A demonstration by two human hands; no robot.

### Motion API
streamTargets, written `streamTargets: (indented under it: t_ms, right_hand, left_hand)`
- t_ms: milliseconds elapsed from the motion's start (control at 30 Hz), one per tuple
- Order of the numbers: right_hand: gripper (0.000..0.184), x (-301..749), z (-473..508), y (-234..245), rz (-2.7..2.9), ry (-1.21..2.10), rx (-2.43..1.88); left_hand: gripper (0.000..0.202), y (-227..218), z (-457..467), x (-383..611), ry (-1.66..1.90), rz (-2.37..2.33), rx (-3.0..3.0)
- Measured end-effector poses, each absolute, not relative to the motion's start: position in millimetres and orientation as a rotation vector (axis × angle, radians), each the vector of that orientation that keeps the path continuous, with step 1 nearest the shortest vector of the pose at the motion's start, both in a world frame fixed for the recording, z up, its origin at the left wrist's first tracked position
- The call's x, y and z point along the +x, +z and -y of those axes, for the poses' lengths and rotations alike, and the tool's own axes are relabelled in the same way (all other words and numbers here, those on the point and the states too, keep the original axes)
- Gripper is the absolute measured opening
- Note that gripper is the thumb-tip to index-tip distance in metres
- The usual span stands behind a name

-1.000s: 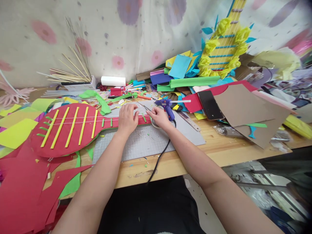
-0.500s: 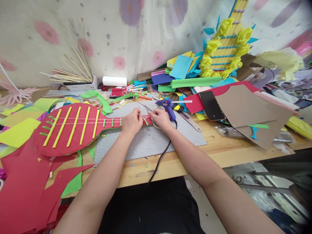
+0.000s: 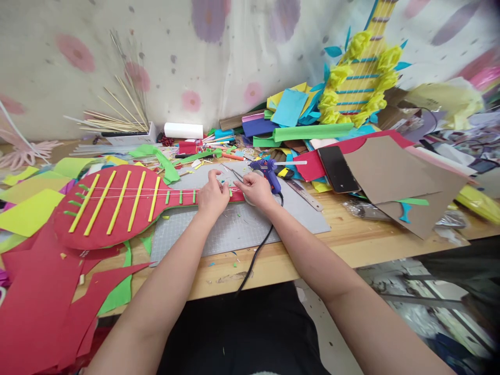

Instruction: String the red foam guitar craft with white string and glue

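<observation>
A red paper lute-like instrument (image 3: 113, 208) lies across the desk, with yellow strips on its round body and short green strips along its neck. White strings (image 3: 128, 194) run lengthwise over it toward my hands. Over the neck, my left hand (image 3: 213, 197) has its thumb and forefinger apart, holding nothing I can see. At the neck's right end, my right hand (image 3: 255, 190) pinches a white string; its fingertips partly hide the string's end. Just behind the right hand rests a purple glue gun (image 3: 269, 172) with a white glue stick in it.
A grey cutting mat (image 3: 187, 239) lies beneath the neck. Right of it are a metal ruler (image 3: 304, 195), a black phone (image 3: 339, 169) and brown cardboard (image 3: 394, 172). A black cord (image 3: 258, 255) crosses the front edge. Red paper (image 3: 35, 302) covers the left; a yellow-flowered instrument (image 3: 357, 78) stands behind.
My left thumb and forefinger have come apart from a pinch, and the hand has shifted slightly right. My right hand stays near the neck's end, still pinched.
</observation>
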State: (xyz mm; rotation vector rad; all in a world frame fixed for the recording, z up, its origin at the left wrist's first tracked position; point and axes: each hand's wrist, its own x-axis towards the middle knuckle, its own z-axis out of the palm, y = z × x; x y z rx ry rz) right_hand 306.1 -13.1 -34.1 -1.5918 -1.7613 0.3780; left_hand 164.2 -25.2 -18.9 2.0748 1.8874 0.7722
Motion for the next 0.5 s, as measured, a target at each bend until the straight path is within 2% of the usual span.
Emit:
streamTargets:
  t_ms: [267,500]
  right_hand:
    - [0.021,298.4,14.9,-34.6,1.99,0.221,-1.583]
    - [0.024,300.5,12.9,-35.0,2.075,0.133,-1.573]
  left_hand:
    - [0.031,-25.8,23.0,168.5,0.88,-1.802,2.071]
    - [0.03,-25.7,20.1,163.1,0.822,-1.866,2.101]
